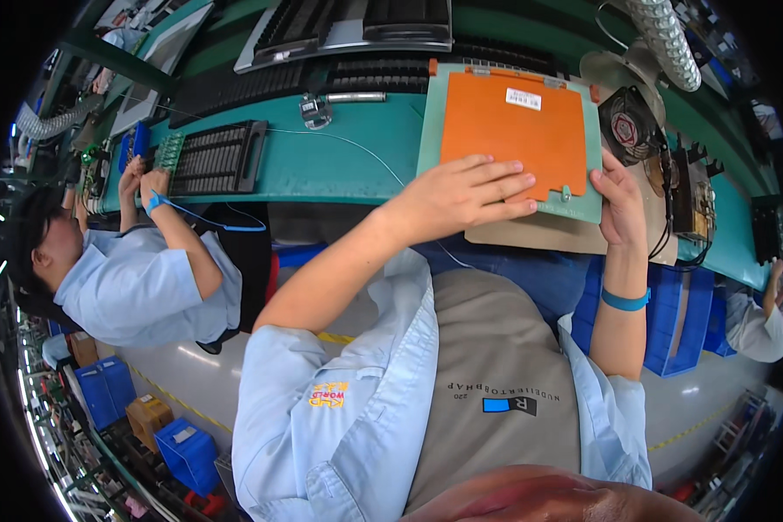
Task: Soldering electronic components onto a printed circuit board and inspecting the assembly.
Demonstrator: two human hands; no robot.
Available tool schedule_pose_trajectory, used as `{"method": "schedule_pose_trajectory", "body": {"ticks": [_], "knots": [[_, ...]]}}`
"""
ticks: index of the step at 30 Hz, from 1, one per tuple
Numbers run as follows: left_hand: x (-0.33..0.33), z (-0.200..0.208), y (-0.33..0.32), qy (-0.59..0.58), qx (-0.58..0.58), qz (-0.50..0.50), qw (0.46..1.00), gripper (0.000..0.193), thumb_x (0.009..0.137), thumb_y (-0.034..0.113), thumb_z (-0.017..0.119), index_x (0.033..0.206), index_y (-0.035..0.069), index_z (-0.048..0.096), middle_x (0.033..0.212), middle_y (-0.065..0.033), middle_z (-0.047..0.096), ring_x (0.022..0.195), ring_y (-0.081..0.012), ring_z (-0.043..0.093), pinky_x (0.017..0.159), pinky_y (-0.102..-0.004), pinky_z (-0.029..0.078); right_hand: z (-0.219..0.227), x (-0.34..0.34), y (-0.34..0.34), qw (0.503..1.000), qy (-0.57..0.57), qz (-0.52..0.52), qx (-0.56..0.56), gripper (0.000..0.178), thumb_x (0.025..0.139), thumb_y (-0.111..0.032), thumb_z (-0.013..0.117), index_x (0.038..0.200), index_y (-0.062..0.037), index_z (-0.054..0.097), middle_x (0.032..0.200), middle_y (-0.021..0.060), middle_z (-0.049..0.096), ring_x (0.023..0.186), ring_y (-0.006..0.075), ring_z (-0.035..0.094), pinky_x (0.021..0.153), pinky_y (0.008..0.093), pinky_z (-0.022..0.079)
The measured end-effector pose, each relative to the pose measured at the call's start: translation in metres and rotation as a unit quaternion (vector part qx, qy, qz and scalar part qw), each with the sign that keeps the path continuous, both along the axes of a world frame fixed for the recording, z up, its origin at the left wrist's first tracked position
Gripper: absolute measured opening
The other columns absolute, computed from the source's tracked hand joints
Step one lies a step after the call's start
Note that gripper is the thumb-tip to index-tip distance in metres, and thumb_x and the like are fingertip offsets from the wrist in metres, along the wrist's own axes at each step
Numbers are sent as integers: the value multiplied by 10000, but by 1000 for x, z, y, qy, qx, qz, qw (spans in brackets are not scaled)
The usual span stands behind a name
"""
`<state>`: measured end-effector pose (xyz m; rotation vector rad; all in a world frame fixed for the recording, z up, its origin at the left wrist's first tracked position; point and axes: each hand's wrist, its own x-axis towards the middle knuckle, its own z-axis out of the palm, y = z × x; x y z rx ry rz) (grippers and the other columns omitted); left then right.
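Note:
In front of me lies a flat pale-green fixture board point(432, 117) with a hinged orange cover point(513, 130), which is down and carries a white label point(523, 99). My left hand point(470, 196) rests on the cover's lower left part, fingers stretched out and holding nothing. A small latch point(566, 191) shows at the cover's near edge. At the board's right edge my right hand point(622, 200) is closed, thumb along the edge and other fingers partly hidden. What lies under the cover is out of sight.
Under the fixture is a brown board point(513, 234) on the green bench point(339, 170). A black fan point(631, 124) and wired equipment point(694, 204) stand to the right. Leftward are a black slotted rack point(217, 158), a small clear device point(315, 111) and a co-worker point(139, 270) handling circuit boards.

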<state>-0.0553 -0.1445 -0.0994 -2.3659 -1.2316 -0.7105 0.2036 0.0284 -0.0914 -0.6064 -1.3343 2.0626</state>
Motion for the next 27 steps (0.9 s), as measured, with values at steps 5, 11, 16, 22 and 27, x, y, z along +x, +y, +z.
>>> {"method": "schedule_pose_trajectory", "body": {"ticks": [5,11,16,22,27], "knots": [[10,-14,-6,11,-56,8,998,442,915,156,566,1348,223,621,1476,-29,564,1341,-214,551,1065,-390,490,-22,-2,1,1000,-18,-13,-9,552,948,1,616,1464,104,449,1329,166,655,1166,197,670,992,302,538],[13,-12,-15,-5,-130,12,991,499,876,164,617,1374,162,606,1468,-54,573,1347,-242,550,1072,-410,480,-38,0,-6,996,-55,-64,-25,494,956,61,535,1446,92,474,1324,173,658,1208,218,652,1026,330,520],[-59,1,-4,-126,-108,42,985,462,771,77,733,1226,67,653,1187,-135,685,1111,-358,643,939,-463,524,-40,-6,-1,981,-162,-90,57,477,969,40,545,1439,101,487,1305,163,672,1165,183,657,989,306,518],[-163,29,-37,-127,12,435,891,342,872,11,632,1209,34,688,1179,-133,701,1113,-346,643,972,-436,516,-46,-1,1,892,-290,-167,304,430,962,-56,643,1387,4,620,1157,128,721,861,123,637,768,246,510],[-178,0,-59,-83,-45,473,876,401,881,-27,568,1250,55,702,1210,-118,702,1138,-318,638,979,-411,524,-31,-1,-11,892,-337,-127,272,435,994,-112,652,1410,-1,594,1263,114,669,979,134,619,881,277,502]]}}
